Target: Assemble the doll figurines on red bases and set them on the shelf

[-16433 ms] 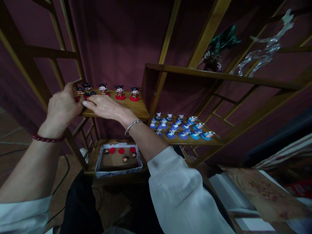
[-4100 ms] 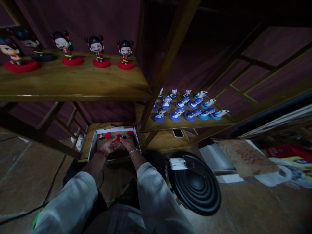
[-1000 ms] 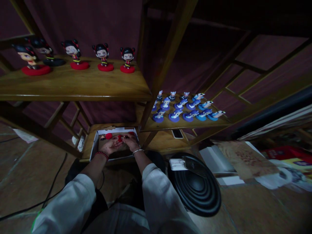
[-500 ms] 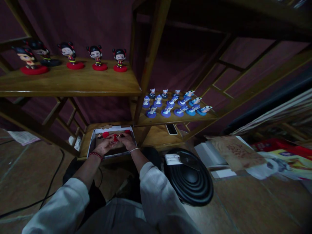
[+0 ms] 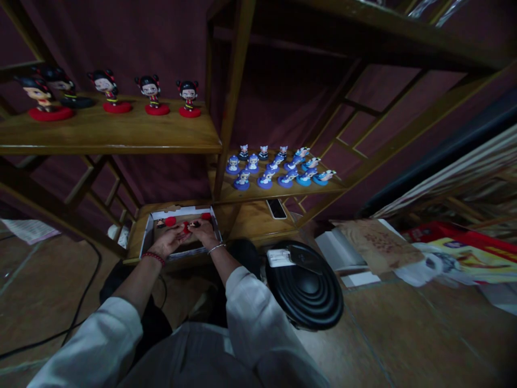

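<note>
Both hands are over a shallow white-rimmed box (image 5: 217, 222) on the low shelf. My left hand (image 5: 172, 241), with a red bead bracelet at its wrist, is closed on a round red base (image 5: 186, 228). Against that base, my right hand (image 5: 204, 235) grips a small dark-haired figurine (image 5: 194, 223), its fingers hiding much of it. Whether figurine and base are joined I cannot tell. Left of the hands in the box lie another figurine (image 5: 160, 223) and a loose red base (image 5: 170, 221). A further red piece (image 5: 205, 216) shows behind my right hand.
Several finished figurines (image 5: 151, 94) stand on the upper left shelf (image 5: 121, 132). Purple and blue figurines (image 5: 266, 177) fill the right shelf. A phone (image 5: 277, 209) lies below them. Beside my right knee is a round black stool (image 5: 307, 302); cartons and bags (image 5: 363, 250) lie farther right.
The whole view has shifted slightly, so shelves and box appear a little further left. Both hands stay together over the box, holding the same small parts.
</note>
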`<action>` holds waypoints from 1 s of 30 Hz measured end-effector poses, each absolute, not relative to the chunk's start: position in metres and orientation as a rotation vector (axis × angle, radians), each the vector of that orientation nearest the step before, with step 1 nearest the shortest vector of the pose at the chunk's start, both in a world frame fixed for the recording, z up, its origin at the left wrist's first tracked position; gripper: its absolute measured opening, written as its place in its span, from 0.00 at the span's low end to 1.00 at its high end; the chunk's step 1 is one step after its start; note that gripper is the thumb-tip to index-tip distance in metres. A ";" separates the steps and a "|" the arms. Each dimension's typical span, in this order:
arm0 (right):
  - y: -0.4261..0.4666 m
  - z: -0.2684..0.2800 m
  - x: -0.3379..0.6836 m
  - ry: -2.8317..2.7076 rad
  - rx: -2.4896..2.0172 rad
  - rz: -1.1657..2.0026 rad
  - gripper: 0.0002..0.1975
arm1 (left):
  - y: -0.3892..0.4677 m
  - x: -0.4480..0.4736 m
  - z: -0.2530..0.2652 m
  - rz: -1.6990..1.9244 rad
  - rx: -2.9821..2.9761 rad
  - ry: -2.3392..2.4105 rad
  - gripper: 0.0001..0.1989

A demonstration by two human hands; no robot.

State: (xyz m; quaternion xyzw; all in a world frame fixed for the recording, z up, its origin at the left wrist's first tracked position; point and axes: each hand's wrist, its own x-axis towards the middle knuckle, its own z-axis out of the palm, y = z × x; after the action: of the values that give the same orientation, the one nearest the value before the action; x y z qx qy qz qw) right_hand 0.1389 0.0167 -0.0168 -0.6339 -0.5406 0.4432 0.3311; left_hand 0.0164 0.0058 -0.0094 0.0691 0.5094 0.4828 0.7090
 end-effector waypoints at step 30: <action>0.015 -0.026 0.141 -1.419 -1.505 1.219 0.11 | 0.004 0.013 -0.016 1.115 0.133 1.077 0.07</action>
State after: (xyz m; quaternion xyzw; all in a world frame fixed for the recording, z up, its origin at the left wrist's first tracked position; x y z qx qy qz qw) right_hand 0.1413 0.0150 -0.0257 -0.5844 -0.5509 0.4732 0.3621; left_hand 0.0126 0.0035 -0.0161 0.0602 0.4858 0.5031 0.7122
